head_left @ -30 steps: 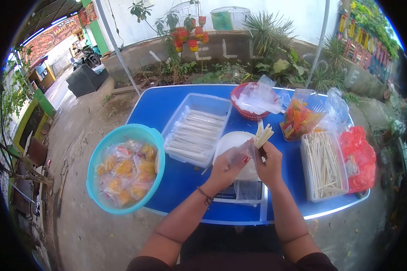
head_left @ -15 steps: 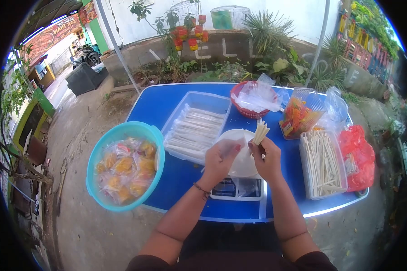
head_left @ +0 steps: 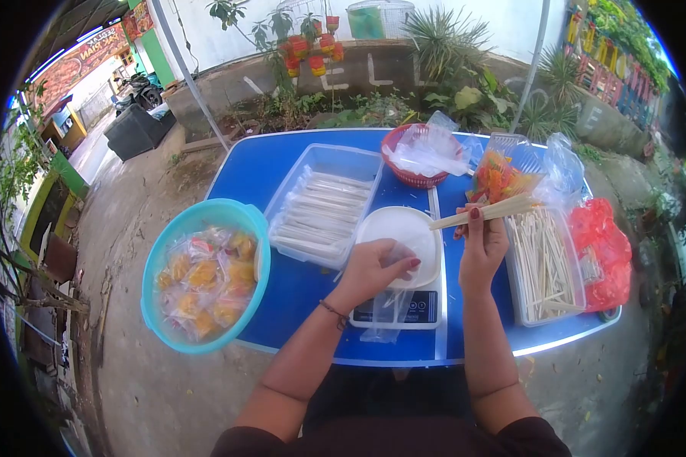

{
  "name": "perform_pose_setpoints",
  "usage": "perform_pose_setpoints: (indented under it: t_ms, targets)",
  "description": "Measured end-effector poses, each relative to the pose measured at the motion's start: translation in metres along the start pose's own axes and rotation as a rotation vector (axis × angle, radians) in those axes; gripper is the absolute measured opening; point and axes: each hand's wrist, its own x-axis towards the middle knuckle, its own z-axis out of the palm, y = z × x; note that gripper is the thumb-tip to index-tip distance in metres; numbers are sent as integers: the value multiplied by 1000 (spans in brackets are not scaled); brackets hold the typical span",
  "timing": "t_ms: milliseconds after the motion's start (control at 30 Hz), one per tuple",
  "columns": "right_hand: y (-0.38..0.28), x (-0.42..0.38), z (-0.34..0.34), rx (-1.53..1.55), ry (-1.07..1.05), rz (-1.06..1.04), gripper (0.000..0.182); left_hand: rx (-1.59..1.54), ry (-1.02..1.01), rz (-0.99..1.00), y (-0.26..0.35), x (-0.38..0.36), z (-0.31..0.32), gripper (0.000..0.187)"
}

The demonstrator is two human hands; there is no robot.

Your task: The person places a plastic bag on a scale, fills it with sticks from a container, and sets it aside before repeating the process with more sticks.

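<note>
Containers cover most of your blue table [head_left: 267,179]. Your right hand [head_left: 484,247] is closed around a small bundle of pale sticks [head_left: 484,211], which lies nearly level, pointing left over the gap between the white bowl [head_left: 396,228] and the stick tub [head_left: 545,266]. Your left hand [head_left: 377,266] is loosely curled, fingers pinching a clear bag [head_left: 389,293] that hangs down over the scale [head_left: 400,308]. The white bowl sits on the scale; its contents cannot be made out.

Container contents, left to right:

- Teal basin [head_left: 206,278], overhanging the table's left edge: filled with sealed clear packets of yellow-orange food.
- Clear tray [head_left: 324,206], just left of the bowl: long pale items wrapped in plastic, laid in rows.
- Red basket [head_left: 415,156], at the far edge: crumpled clear bags.
- Open bag [head_left: 499,179], beside the basket: orange and green snack pieces.
- Stick tub, just right of your right hand: loose pale sticks, the same kind as the bundle you hold, lying lengthwise.
- Red bag [head_left: 606,255], at the table's right end, touching the stick tub: contents not visible.

Your two hands are near each other but apart, the left above the scale and bowl edge, the right raised just beside the stick tub.
</note>
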Motion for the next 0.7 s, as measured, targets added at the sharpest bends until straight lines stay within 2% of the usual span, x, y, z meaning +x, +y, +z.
perform_pose_setpoints:
  t_ms: [133, 233, 700]
  targets:
    - [0, 2, -3, 255, -77, 124, 21, 26, -44, 7, -1, 1, 2, 23]
    - [4, 1, -2, 318, -171, 164, 22, 52, -61, -11, 6, -2, 1, 22]
    - [1, 3, -3, 295, -276, 324, 22, -70, -96, -30, -1, 0, 0, 25]
